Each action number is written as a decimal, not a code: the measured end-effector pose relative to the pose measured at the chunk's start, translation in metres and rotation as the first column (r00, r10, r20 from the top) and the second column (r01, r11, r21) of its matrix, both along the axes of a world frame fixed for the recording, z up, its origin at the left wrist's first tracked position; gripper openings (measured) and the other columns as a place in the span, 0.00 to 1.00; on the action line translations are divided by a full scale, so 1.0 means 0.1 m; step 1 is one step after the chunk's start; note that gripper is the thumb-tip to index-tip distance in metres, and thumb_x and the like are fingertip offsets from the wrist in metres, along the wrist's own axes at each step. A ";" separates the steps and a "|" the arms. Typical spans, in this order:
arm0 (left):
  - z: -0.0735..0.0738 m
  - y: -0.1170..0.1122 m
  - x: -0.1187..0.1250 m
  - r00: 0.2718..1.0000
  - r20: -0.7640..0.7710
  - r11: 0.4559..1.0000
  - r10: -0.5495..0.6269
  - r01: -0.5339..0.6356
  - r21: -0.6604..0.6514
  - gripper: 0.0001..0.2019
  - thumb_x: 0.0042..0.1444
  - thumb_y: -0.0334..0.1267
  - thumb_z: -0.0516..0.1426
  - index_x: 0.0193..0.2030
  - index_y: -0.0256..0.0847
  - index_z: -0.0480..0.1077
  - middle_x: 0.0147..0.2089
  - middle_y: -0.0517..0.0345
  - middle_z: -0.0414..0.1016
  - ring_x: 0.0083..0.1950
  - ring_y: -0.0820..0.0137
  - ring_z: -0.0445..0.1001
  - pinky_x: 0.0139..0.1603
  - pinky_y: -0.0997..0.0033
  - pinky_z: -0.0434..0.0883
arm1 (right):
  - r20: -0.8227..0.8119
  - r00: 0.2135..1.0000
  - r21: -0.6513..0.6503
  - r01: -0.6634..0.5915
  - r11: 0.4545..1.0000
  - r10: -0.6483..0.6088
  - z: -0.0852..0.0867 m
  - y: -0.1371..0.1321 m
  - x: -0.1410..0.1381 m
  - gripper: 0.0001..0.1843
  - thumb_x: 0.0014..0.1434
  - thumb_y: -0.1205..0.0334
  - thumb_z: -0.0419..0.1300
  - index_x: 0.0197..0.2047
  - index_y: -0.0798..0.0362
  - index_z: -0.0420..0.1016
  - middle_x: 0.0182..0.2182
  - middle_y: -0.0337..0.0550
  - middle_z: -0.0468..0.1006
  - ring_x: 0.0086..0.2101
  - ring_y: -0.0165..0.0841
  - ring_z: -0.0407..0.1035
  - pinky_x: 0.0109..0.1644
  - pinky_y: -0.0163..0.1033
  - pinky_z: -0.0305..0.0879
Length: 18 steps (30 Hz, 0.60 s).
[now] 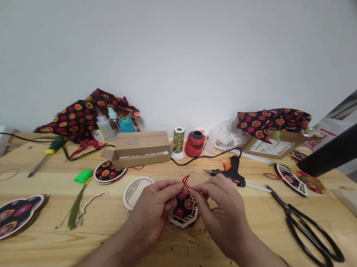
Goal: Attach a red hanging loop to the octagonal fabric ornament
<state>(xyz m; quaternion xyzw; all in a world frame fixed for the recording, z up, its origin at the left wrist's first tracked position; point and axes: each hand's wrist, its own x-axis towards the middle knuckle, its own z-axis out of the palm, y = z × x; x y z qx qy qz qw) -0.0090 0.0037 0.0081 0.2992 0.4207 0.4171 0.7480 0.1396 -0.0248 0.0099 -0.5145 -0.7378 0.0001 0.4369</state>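
My left hand (154, 209) and my right hand (221, 207) meet over the middle of the wooden table (53, 258). Both pinch a thin red cord (186, 182) that loops up between the fingertips. Just below the fingers lies a small hexagonal wooden ornament (185, 213) faced with black fabric printed with red circles. The cord seems to run down to that ornament, though my fingers hide where it joins. Both hands have their fingers closed in a pinch.
Black scissors (308, 230) lie at the right. A glue gun (232, 172) sits behind my hands. An open cardboard box (138, 149), thread spools (194, 144), glue bottles (105, 126), patterned fabric (80, 115), a round wooden frame (133, 190), a screwdriver (47, 155) and other ornaments (14, 214) are around.
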 end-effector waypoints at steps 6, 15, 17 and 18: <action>-0.02 0.00 0.00 0.998 0.065 1.000 -0.012 0.012 -0.003 0.06 0.46 0.32 0.63 0.23 0.33 0.72 0.16 0.69 0.56 0.18 0.84 0.45 0.17 0.83 0.46 | 0.223 0.975 0.149 -0.056 0.987 0.021 -0.07 -0.05 -0.03 0.05 0.57 0.69 0.57 0.31 0.54 0.73 0.23 0.41 0.72 0.28 0.33 0.60 0.34 0.41 0.52; -0.06 0.04 0.02 0.976 0.202 0.991 -0.079 0.098 -0.086 0.06 0.46 0.29 0.62 0.22 0.31 0.70 0.17 0.70 0.53 0.18 0.84 0.41 0.16 0.83 0.40 | 0.520 0.849 0.167 -0.207 0.964 0.092 -0.05 -0.07 -0.01 0.09 0.57 0.74 0.51 0.31 0.57 0.71 0.25 0.44 0.70 0.28 0.36 0.58 0.34 0.45 0.51; -0.07 0.04 0.02 0.971 0.221 0.988 -0.090 0.114 -0.101 0.06 0.47 0.29 0.62 0.23 0.31 0.70 0.17 0.70 0.53 0.18 0.85 0.41 0.16 0.84 0.40 | 0.543 0.834 0.177 -0.224 0.958 0.094 -0.05 -0.07 -0.01 0.09 0.57 0.74 0.51 0.31 0.58 0.71 0.25 0.45 0.70 0.29 0.36 0.58 0.35 0.46 0.52; -0.06 0.04 0.02 0.969 0.230 0.987 -0.092 0.119 -0.107 0.06 0.48 0.28 0.61 0.23 0.31 0.70 0.16 0.71 0.53 0.17 0.85 0.41 0.16 0.84 0.40 | 0.554 0.827 0.183 -0.234 0.955 0.097 -0.05 -0.08 -0.01 0.09 0.56 0.74 0.51 0.32 0.59 0.71 0.25 0.46 0.70 0.29 0.36 0.58 0.35 0.46 0.52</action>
